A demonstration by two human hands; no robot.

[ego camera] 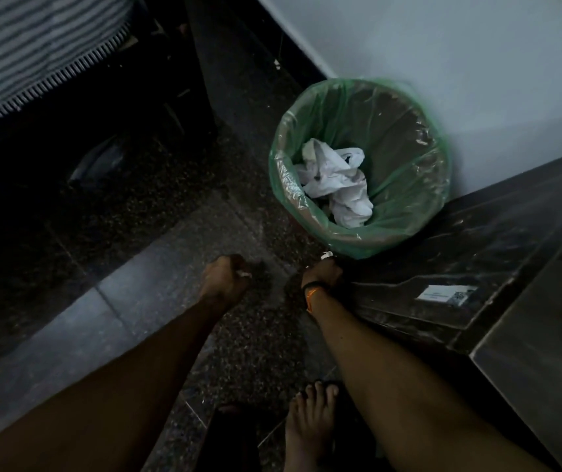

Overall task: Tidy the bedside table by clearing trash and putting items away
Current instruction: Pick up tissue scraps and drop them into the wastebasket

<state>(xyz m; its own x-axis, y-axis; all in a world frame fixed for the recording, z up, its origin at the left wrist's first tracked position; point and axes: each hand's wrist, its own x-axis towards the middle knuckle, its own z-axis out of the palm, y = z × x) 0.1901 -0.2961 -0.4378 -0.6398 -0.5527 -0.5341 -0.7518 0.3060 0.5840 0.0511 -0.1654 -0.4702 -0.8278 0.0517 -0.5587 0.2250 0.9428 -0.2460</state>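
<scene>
Head view, dim: two hands low at centre frame. Left hand (225,279) fisted, grip closed on one small white scrap (244,274), probably tissue. Right hand (322,272) likewise clenched round one white scrap (326,256), just below one green-lined bin (438,155). One crumpled white bag (336,182) inside. One bare foot (310,427) at bottom.

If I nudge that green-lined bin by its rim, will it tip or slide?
The bin probably slides easily: it holds only crumpled white bags, so seems light. The loose green liner may slip under fingers. The wall behind likely stops tipping that way.
</scene>
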